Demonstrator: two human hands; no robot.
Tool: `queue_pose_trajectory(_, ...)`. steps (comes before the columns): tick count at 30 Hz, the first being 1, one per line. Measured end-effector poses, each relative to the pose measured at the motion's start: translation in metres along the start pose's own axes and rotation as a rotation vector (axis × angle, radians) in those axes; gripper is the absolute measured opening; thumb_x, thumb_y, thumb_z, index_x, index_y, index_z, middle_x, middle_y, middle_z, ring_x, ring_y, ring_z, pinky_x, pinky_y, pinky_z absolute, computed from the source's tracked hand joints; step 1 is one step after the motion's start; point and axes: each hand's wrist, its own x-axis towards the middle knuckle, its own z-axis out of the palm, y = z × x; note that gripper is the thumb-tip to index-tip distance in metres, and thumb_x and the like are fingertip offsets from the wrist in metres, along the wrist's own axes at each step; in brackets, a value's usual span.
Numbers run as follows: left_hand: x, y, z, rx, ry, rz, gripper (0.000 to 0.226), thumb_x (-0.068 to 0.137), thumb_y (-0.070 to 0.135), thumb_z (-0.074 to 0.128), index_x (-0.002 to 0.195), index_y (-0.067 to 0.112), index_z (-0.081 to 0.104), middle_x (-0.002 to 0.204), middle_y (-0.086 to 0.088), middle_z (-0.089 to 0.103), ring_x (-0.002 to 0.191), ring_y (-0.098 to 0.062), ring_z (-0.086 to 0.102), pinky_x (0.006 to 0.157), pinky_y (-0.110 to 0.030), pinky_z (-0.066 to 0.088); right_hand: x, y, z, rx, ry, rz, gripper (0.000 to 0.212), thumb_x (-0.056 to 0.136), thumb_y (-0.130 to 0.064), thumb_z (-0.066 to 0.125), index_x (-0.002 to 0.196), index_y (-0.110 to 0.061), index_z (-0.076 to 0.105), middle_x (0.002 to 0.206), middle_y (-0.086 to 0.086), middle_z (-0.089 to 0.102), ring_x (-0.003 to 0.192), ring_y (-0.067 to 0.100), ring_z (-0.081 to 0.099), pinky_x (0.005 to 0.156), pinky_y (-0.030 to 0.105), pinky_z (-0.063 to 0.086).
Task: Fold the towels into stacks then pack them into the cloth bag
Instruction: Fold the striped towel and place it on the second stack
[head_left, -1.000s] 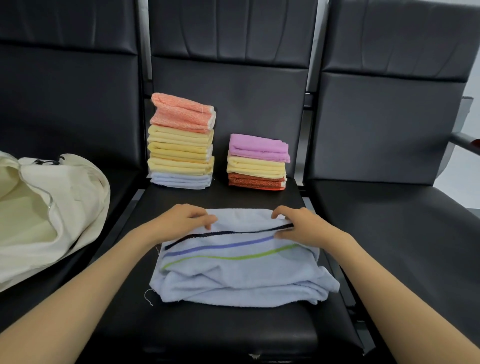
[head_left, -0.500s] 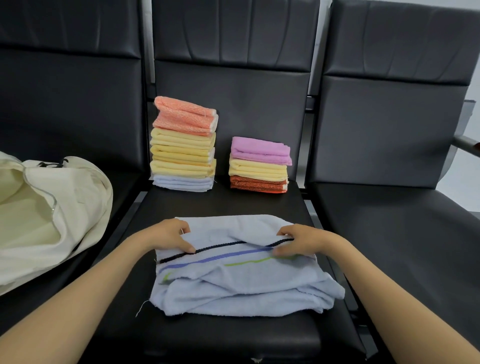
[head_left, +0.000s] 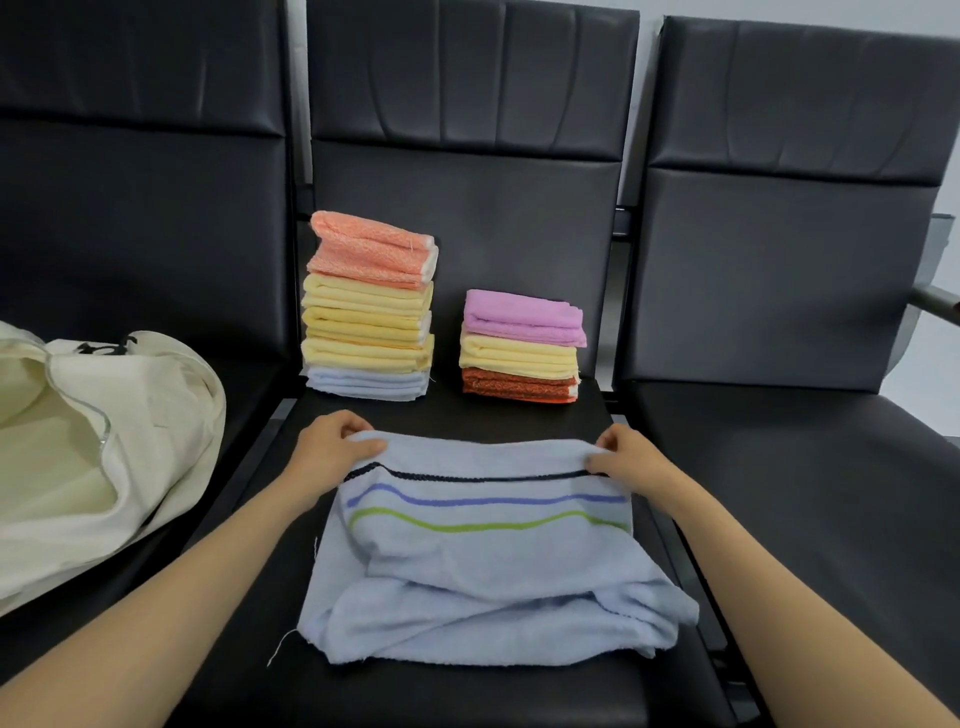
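A light blue towel (head_left: 488, 577) with black, blue and green stripes lies rumpled on the middle seat. My left hand (head_left: 330, 449) pinches its far left corner and my right hand (head_left: 623, 457) pinches its far right corner, holding the far edge stretched between them. Behind it stand two folded stacks: a tall stack (head_left: 369, 306) topped by an orange towel, and a shorter stack (head_left: 522, 345) topped by a purple towel. A cream cloth bag (head_left: 109, 441) lies open on the left seat.
Three black padded seats stand in a row; the right seat (head_left: 810, 467) holds nothing. Metal gaps run between the seats. An armrest (head_left: 935, 301) juts out at the far right edge.
Both hands moved outward and away from me to the towel's far corners, pulling the striped edge straight and wider. The stacks and the bag stayed put.
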Motion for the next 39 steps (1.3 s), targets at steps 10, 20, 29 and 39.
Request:
queue_pose_trajectory(10,0.018,-0.02,0.012,0.152,0.006,-0.105,0.016,0.084,0.016,0.07,0.093,0.008,0.059,0.085,0.0,0.055,0.084,-0.018,0.052,0.063,-0.026,0.039,0.026,0.007,0.03,0.335,0.162,0.149,0.01,0.087,-0.009,0.062,0.096,-0.012,0.058,0.104,0.008,0.06,0.083,0.017,0.053,0.07,0.027,0.042)
queue_pose_trajectory(20,0.024,-0.027,0.015,0.334,-0.079,-0.092,0.039,0.081,0.021,0.075,0.111,0.008,0.054,0.111,-0.008,0.053,0.097,-0.021,0.054,0.077,-0.028,0.041,0.03,0.006,0.029,-0.085,0.033,0.029,0.043,0.092,-0.007,0.052,0.133,-0.016,0.052,0.138,0.007,0.048,0.124,0.024,0.049,0.095,0.027,0.041)
queue_pose_trajectory(29,0.02,-0.017,-0.002,0.334,-0.115,-0.032,0.016,0.078,0.02,0.077,0.082,0.012,0.063,0.083,-0.004,0.063,0.072,-0.014,0.056,0.055,-0.023,0.041,0.014,0.003,0.013,-0.15,-0.087,-0.045,0.009,0.091,-0.022,0.058,0.099,-0.017,0.054,0.097,0.0,0.058,0.082,0.013,0.054,0.065,0.023,0.043)
queue_pose_trajectory(39,0.004,-0.02,-0.004,0.184,-0.077,-0.059,0.014,0.085,0.022,0.071,0.088,0.01,0.064,0.089,-0.005,0.061,0.083,-0.018,0.054,0.06,-0.026,0.038,-0.012,0.004,0.017,0.16,0.096,-0.154,0.02,0.091,-0.023,0.059,0.08,-0.01,0.048,0.071,0.002,0.048,0.061,0.012,0.043,0.053,0.022,0.036)
